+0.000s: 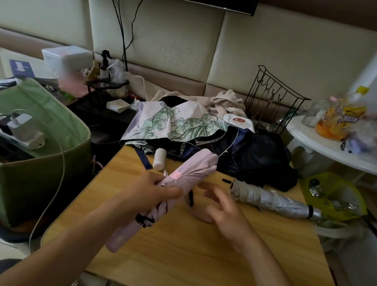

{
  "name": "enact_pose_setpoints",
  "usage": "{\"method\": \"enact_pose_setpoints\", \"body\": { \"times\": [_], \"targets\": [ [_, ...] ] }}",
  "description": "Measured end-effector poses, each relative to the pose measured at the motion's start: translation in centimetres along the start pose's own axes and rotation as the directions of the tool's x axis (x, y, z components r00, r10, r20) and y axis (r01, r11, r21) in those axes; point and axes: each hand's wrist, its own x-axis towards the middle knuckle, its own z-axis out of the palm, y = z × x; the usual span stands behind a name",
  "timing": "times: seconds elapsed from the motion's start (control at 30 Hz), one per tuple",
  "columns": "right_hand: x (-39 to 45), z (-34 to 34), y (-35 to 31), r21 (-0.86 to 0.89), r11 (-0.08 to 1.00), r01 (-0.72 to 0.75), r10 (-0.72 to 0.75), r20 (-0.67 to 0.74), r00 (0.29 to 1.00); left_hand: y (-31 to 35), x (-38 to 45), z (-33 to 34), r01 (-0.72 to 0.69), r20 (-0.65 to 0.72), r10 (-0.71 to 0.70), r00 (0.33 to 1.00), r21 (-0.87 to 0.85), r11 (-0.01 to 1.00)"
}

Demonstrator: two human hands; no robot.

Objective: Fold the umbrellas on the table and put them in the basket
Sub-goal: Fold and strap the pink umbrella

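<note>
At the far left a green fabric basket (36, 167) stands on the floor beside the wooden table (200, 257), with a white power strip (13, 129) lying across its top. The left forearm reaches up from the lower left, and the left hand (149, 192) is clenched round the middle of a collapsed pink umbrella (187, 172), fingers wrapped over the gathered cloth. The umbrella is tilted, its handle end low toward the person and its tip up and away, held above the tabletop. Just right of it, the right hand (226, 211) hovers with fingers spread and loosely bent, blurred, grasping nothing. Behind the hands, an open floral umbrella (173, 123) rests at the table's far edge, with a dark navy umbrella (255, 156) heaped on its right. Further right, a folded silver umbrella (275, 199) lies flat on the table. A white round side table (344, 156) carrying bottles stands at the far right.
</note>
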Motion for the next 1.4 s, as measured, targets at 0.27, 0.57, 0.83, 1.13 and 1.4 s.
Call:
{"method": "enact_pose_setpoints", "body": {
  "times": [0.27,0.57,0.83,1.13,1.4],
  "targets": [
    [-0.2,0.9,-0.6,0.010,1.000,0.010,-0.011,0.029,1.000,0.3,-0.1,0.4,-0.121,0.069,0.117,0.991,0.057,0.991],
    [0.0,-0.1,-0.8,0.343,0.937,0.068,-0.090,0.051,0.995,-1.4,1.5,0.8,-0.174,0.002,0.178,0.984,0.222,0.959],
    [0.2,0.4,-0.7,0.143,0.966,0.214,-0.216,-0.001,0.976,-1.5,1.4,0.8,-0.127,0.069,0.117,0.991,0.167,0.978],
    [0.8,1.2,-0.5,-0.040,0.957,0.288,-0.291,-0.164,0.943,-1.4,0.7,2.4,-0.247,-0.017,0.281,0.960,0.425,0.871],
    [1.0,0.9,-0.3,-0.178,0.925,0.335,-0.359,-0.125,0.925,-1.6,0.7,2.6,-0.268,-0.038,0.358,0.933,0.593,0.759]
  ]
}}
